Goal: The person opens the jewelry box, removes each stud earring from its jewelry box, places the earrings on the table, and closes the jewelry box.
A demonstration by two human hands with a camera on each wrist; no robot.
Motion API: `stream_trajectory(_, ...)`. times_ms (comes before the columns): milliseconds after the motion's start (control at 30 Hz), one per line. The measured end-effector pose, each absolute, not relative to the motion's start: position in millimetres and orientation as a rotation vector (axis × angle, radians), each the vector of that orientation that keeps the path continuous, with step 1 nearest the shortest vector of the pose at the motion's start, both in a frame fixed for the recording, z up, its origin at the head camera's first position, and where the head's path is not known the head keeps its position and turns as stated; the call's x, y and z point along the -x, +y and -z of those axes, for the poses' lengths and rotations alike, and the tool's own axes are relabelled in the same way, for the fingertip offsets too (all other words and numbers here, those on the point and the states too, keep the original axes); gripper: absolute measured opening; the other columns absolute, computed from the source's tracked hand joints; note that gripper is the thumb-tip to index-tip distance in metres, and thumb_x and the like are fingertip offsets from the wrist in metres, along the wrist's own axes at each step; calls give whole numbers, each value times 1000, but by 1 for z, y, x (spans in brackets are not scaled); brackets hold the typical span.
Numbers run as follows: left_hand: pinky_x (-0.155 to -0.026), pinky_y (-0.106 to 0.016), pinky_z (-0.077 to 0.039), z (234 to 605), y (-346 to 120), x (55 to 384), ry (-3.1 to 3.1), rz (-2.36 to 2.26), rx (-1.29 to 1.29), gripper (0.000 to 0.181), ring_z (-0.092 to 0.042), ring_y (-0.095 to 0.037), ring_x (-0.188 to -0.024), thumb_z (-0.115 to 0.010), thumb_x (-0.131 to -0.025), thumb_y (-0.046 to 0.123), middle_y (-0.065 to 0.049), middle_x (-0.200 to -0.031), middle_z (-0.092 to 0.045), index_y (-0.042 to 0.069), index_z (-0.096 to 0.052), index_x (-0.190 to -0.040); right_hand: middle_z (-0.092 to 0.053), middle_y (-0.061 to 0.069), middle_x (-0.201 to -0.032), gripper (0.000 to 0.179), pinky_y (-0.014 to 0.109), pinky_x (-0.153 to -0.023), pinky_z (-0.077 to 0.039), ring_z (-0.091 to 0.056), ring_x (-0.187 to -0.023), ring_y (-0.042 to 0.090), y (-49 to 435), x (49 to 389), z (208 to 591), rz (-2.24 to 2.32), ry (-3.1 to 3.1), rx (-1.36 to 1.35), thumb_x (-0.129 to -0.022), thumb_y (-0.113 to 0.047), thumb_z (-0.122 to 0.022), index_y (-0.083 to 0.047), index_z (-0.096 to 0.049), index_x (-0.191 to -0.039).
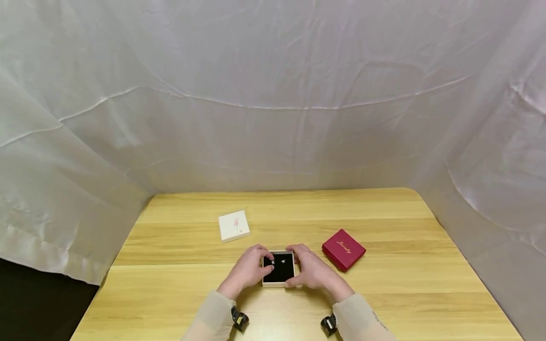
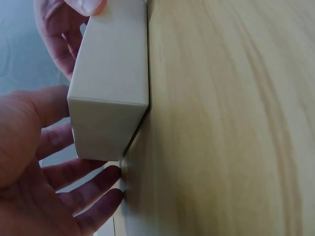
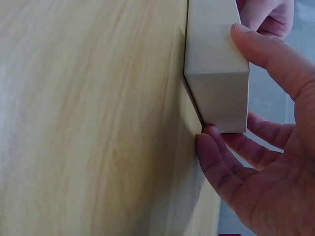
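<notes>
A small white jewelry box [image 1: 273, 285] stands lidless on the table, its black insert [image 1: 281, 273] bearing two small star-shaped earrings [image 1: 283, 261]. My right hand [image 1: 313, 270] grips the box on its right side, thumb [image 3: 268, 49] against the near wall and fingers round the far corner. From the left, my left hand [image 1: 249, 267] reaches over the rim. Its index finger and thumb stand apart over the insert, right at the left earring. In the left wrist view its other fingers [image 2: 93, 189] are loosely extended beside the box's wall [image 2: 108, 128].
A white lid [image 1: 234, 226] with pink print lies farther back on the left. To the right of my right hand is a closed dark red box [image 1: 343, 249] with gold lettering. Pale cloth [image 1: 281, 142] hangs behind the wooden table [image 1: 405, 303] and along its sides.
</notes>
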State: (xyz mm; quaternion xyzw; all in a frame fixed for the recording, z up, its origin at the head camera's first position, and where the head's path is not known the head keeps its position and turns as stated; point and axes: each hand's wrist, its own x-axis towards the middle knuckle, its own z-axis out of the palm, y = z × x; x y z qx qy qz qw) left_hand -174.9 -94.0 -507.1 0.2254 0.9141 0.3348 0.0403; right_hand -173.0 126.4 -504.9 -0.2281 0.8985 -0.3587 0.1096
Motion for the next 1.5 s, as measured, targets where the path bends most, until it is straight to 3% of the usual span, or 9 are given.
stream_trajectory(300, -88, -45, -49, 509, -93, 175, 2847, -1000, -659, 3, -59, -28, -101, -74, -86, 13, -5, -102, -63, 12, -71, -86, -54, 8, -117, 85, 41, -82, -48, -51, -97, 20, 125, 172, 504, 1048, 2647, 670, -68, -29, -90, 1, -48, -136)
stream_trajectory(967, -84, -43, -50, 516, -88, 173, 2917, -971, -604, 12, -61, -25, -95, -78, -83, 13, -1, -93, -64, 15, -69, -75, -53, 8, -115, 86, 40, -82, -47, -51, -95, 20, 125, 167, 508, 1048, 2640, 644, -67, -29, -91, 1, -48, -135)
stream_trajectory(1333, -85, -43, -50, 512, -89, 174, 2906, -934, -668, 16, -59, -27, -96, -77, -83, 13, -3, -97, -62, 17, -67, -72, -53, 7, -116, 86, 39, -81, -48, -51, -95, 19, 125, 171, 508, 1039, 2654, 653, -67, -29, -91, 0, -48, -135)
stream_trajectory(1500, -89, -46, -48, 508, -91, 172, 2872, -953, -699, 17, -56, -31, -103, -76, -85, 12, -8, -107, -60, 18, -65, -73, -53, 7, -114, 86, 39, -80, -47, -51, -95, 20, 125, 172, 507, 1045, 2650, 646, -66, -29, -91, -1, -48, -135)
